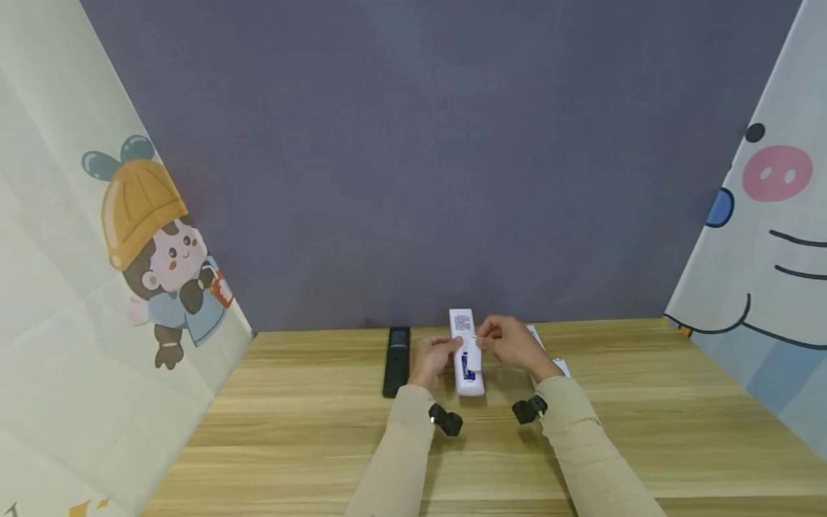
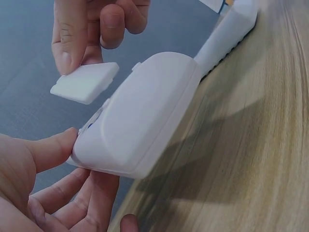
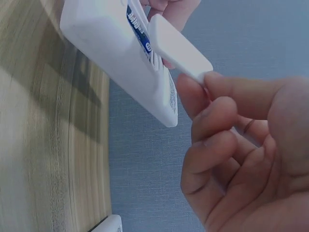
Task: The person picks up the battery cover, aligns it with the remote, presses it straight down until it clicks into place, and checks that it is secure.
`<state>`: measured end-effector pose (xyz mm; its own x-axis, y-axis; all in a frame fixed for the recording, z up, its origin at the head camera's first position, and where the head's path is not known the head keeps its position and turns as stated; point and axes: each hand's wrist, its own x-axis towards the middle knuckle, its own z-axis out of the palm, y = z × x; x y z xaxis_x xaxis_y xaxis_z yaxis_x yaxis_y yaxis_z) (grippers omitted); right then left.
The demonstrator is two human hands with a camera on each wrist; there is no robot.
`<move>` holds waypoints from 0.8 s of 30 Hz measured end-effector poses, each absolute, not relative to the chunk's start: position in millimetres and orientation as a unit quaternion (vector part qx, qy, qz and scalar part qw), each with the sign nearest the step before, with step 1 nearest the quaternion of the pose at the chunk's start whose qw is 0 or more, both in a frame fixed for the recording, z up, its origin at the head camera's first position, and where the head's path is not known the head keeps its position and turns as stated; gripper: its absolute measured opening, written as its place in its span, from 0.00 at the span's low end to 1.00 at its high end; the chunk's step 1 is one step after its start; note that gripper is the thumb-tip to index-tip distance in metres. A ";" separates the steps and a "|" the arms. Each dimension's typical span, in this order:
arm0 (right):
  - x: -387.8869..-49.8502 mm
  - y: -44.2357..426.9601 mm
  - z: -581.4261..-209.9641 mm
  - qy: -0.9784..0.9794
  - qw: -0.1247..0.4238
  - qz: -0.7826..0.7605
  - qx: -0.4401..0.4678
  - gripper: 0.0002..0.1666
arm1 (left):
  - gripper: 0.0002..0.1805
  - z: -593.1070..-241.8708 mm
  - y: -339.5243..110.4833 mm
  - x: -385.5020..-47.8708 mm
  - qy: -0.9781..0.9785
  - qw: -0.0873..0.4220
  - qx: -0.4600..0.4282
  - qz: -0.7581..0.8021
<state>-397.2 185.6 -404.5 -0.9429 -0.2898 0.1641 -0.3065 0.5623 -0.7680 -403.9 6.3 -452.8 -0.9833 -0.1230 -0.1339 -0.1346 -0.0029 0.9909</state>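
My left hand [image 1: 431, 359] grips a white remote control [image 1: 461, 327] by its side, back face up, tilted above the table. In its open battery compartment lie blue batteries [image 3: 138, 30]; how many cannot be made out. Between thumb and forefinger, my right hand [image 1: 515, 346] pinches the white battery cover [image 3: 179, 47] by one end. The left wrist view shows the cover apart from the remote, just over the compartment. The remaining fingers of the right hand are curled and hold nothing.
A black remote control [image 1: 396, 362] lies left of the left hand on the wooden table [image 1: 310, 416]. Partly hidden behind the right hand and forearm are white objects [image 1: 562, 367]. A grey partition [image 1: 413, 165] rises at the table's back edge.
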 end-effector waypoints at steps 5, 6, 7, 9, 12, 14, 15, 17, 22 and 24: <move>-397.3 185.4 -404.1 -0.884 0.008 0.434 0.174 0.03 | 0.18 -452.1 6.0 -403.4 0.705 0.007 -0.092 0.703; -397.3 185.2 -404.0 -0.883 0.008 0.434 0.177 0.03 | 0.17 -451.6 5.8 -403.1 0.705 0.007 -0.092 0.703; -397.1 184.9 -403.8 -0.882 0.007 0.436 0.179 0.03 | 0.17 -451.3 5.7 -402.9 0.705 0.007 -0.092 0.703; -396.9 184.1 -403.7 -0.879 0.004 0.441 0.182 0.03 | 0.17 -450.7 5.3 -402.6 0.701 0.009 -0.092 0.707; -396.2 183.3 -403.4 -0.876 0.001 0.443 0.191 0.02 | 0.16 -450.1 5.4 -402.8 0.696 0.012 -0.090 0.712; -396.0 182.7 -403.3 -0.876 -0.003 0.443 0.190 0.02 | 0.16 -449.8 5.5 -402.9 0.692 0.015 -0.091 0.716; -396.0 182.5 -403.5 -0.877 -0.004 0.441 0.192 0.02 | 0.16 -449.7 5.5 -402.9 0.690 0.016 -0.091 0.718; -396.2 182.2 -403.8 -0.877 -0.007 0.440 0.193 0.03 | 0.15 -449.4 5.5 -402.9 0.690 0.014 -0.091 0.718; -397.2 182.3 -405.5 -0.874 -0.014 0.439 0.207 0.03 | 0.15 -449.8 5.9 -403.4 0.689 0.010 -0.091 0.719; -397.2 182.6 -406.0 -0.871 -0.017 0.440 0.218 0.03 | 0.15 -450.0 6.3 -403.8 0.689 0.010 -0.092 0.719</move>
<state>-397.2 182.6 -406.0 -0.9043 -0.3950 0.1617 -0.3645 0.5176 -0.7741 -403.8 6.3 -450.0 -0.9829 -0.1127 -0.1453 -0.1404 -0.0506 0.9888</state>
